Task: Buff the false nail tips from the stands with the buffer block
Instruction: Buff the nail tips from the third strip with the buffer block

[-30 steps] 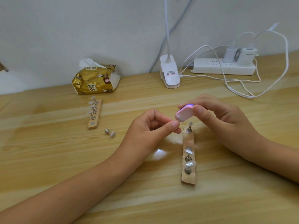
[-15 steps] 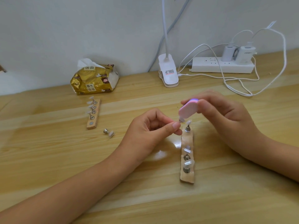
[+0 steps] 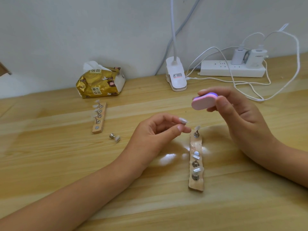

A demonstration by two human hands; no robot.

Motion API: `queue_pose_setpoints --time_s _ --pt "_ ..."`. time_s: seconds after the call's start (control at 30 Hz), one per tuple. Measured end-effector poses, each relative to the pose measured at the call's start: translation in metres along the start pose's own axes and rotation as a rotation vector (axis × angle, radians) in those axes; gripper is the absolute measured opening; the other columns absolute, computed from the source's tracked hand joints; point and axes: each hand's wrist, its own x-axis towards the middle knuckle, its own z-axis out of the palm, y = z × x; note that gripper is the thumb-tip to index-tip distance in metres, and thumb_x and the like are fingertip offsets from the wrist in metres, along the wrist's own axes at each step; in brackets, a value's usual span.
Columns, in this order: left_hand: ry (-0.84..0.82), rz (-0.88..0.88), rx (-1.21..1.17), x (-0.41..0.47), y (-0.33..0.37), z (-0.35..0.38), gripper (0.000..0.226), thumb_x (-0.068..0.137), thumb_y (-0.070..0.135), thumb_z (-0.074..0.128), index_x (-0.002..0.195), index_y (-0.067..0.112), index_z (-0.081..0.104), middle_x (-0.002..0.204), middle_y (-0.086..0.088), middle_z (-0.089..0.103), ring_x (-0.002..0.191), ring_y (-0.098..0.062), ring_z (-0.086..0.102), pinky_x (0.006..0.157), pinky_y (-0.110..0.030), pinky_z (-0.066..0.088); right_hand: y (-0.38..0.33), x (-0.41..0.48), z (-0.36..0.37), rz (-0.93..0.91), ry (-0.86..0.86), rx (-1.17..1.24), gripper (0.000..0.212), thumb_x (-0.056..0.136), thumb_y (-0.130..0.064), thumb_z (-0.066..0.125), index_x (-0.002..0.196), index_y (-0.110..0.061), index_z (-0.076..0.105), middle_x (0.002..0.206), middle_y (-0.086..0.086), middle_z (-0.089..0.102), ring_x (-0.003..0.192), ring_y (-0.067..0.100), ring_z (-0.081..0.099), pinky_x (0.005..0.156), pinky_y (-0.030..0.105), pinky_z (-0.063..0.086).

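Observation:
My left hand (image 3: 155,132) pinches a pale false nail tip (image 3: 182,120) between thumb and forefinger, just left of the near wooden stand (image 3: 196,184). That stand carries three metal pegs with clear tips; its top peg (image 3: 196,131) stands close to my left thumb. My right hand (image 3: 236,114) holds the pink and purple buffer block (image 3: 203,102) up and to the right of the tip, apart from it. A second wooden stand (image 3: 98,120) with several tips lies at the left. One loose peg with a tip (image 3: 115,137) lies on the desk near it.
A gold tissue pack (image 3: 100,82) sits at the back left by the wall. A white clip lamp base (image 3: 176,75) stands at the back centre. A power strip (image 3: 231,68) with chargers and white cables (image 3: 250,87) lies at the back right.
My right hand has lifted the buffer block up and away from the tip. My left hand now shows the nail tip pinched at its fingertips.

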Motion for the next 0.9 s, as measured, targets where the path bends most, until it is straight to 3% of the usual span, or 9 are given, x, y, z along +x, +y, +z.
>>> queue_pose_setpoints --time_s 0.1,0.23,0.4,0.57,0.73,0.83,0.9 --pt "-0.004 0.012 0.014 0.0004 0.0005 0.0004 0.013 0.086 0.021 0.065 0.084 0.033 0.068 0.087 -0.002 0.075 0.082 -0.005 0.062 0.076 -0.014 0.047 0.0009 -0.0013 0.0006 0.028 -0.024 -0.027 0.025 0.103 -0.027 0.041 0.118 -0.022 0.061 0.111 -0.005 0.071 0.109 0.017 0.063 0.093 0.028 0.047" --pt "0.005 0.003 0.025 0.001 -0.001 -0.0001 0.006 0.089 0.018 0.065 0.091 0.023 0.065 0.078 0.0 0.074 0.077 -0.003 0.063 0.074 -0.013 0.046 -0.0002 -0.0018 0.0012 0.032 -0.046 -0.063 0.027 0.101 -0.025 0.04 0.118 -0.022 0.061 0.111 -0.012 0.071 0.109 0.01 0.063 0.096 0.024 0.045" --pt "0.035 0.008 0.024 0.0002 -0.0019 0.0005 0.005 0.084 0.015 0.069 0.083 0.017 0.064 0.072 0.0 0.073 0.073 -0.005 0.065 0.071 -0.014 0.047 -0.0014 -0.0018 0.001 0.066 -0.098 -0.117 0.029 0.1 -0.028 0.044 0.115 -0.017 0.066 0.112 -0.009 0.072 0.112 0.01 0.063 0.099 0.023 0.045" --pt "0.033 0.012 0.057 -0.0009 -0.0006 0.0024 0.01 0.082 0.017 0.071 0.079 0.018 0.061 0.071 -0.001 0.072 0.072 -0.012 0.063 0.07 -0.03 0.043 -0.0041 -0.0034 0.0044 0.025 -0.167 -0.198 0.025 0.096 -0.023 0.051 0.113 -0.021 0.068 0.112 -0.011 0.072 0.111 0.011 0.064 0.094 0.027 0.048" --pt "0.049 -0.003 0.058 -0.0007 0.001 0.0035 0.014 0.083 0.015 0.073 0.076 0.021 0.062 0.068 -0.001 0.072 0.071 -0.018 0.061 0.072 -0.035 0.041 -0.0055 -0.0044 0.0039 0.01 -0.138 -0.184 0.026 0.096 -0.029 0.049 0.113 -0.023 0.067 0.106 -0.013 0.071 0.107 0.01 0.064 0.092 0.02 0.046" --pt "0.052 -0.012 0.056 -0.0005 0.0018 0.0034 0.015 0.083 0.014 0.073 0.075 0.02 0.062 0.069 -0.003 0.073 0.072 -0.017 0.063 0.075 -0.035 0.043 -0.0038 -0.0022 0.0052 0.083 -0.211 -0.2 0.025 0.094 -0.033 0.051 0.109 -0.025 0.069 0.104 -0.015 0.072 0.105 0.008 0.064 0.091 0.022 0.048" --pt "0.052 -0.017 0.047 -0.0009 0.0021 0.0038 0.016 0.082 0.016 0.073 0.073 0.024 0.063 0.071 -0.005 0.073 0.074 -0.023 0.063 0.076 -0.038 0.042 -0.0042 -0.0025 0.0039 0.035 -0.164 -0.178 0.02 0.098 -0.031 0.053 0.11 -0.025 0.069 0.106 -0.015 0.071 0.109 0.009 0.064 0.092 0.025 0.048"
